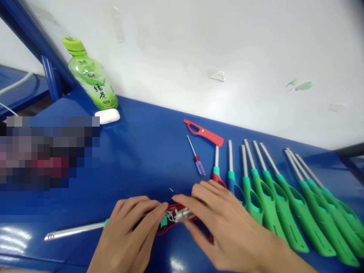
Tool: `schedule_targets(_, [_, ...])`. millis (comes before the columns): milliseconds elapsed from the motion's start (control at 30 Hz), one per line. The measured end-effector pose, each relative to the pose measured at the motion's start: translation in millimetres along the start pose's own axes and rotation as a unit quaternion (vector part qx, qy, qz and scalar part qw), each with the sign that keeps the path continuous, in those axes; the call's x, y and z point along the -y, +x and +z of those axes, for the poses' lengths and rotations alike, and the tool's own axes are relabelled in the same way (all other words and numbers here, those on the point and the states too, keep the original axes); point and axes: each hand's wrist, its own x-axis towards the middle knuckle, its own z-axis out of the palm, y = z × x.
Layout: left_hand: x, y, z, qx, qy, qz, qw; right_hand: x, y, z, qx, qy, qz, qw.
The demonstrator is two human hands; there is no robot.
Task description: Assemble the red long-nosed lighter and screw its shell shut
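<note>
An opened long-nosed lighter (pixel 174 207) with a red shell lies across the front of the blue table, its metal tube (pixel 76 231) pointing left. White wires and a green trigger piece (pixel 164 221) show inside the shell. My left hand (pixel 131 223) is closed over the tube end of the body. My right hand (pixel 224 223) is closed around the other end, with thumb and forefinger at a shiny inner part (pixel 184 215). Its far end is hidden under my palm. Beyond my hands lie a small screw (pixel 171 189) and a screwdriver (pixel 200 165) with a purple handle.
A red shell half (pixel 209 135) lies near the wall. Several green-handled lighters (pixel 273 197) are lined up at the right, beside a blue one (pixel 231 178) and a red one (pixel 216 172). A green tea bottle (pixel 95 81) and a white case (pixel 109 115) stand at back left.
</note>
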Motion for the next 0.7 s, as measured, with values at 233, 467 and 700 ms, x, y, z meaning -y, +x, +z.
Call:
schedule_targets(233, [3.7, -3.0, -3.3, 0.027, 0.024, 0.021, 0.999, -4.1, 0.7, -8.8, 0.097, 0.123, 0.075, 0.985])
schedule_targets(467, [1.5, 2.3, -2.8, 0.019, 0.015, 0.035, 0.999, -3.4, -0.2, 2.2, 0.047, 0.099, 0.034, 0.993])
schedule_targets(700, [-1.2, 1.7, -2.4, 0.015, 0.012, 0.02, 1.0, -3.3, -0.7, 4.0, 0.036, 0.088, 0.035, 0.995])
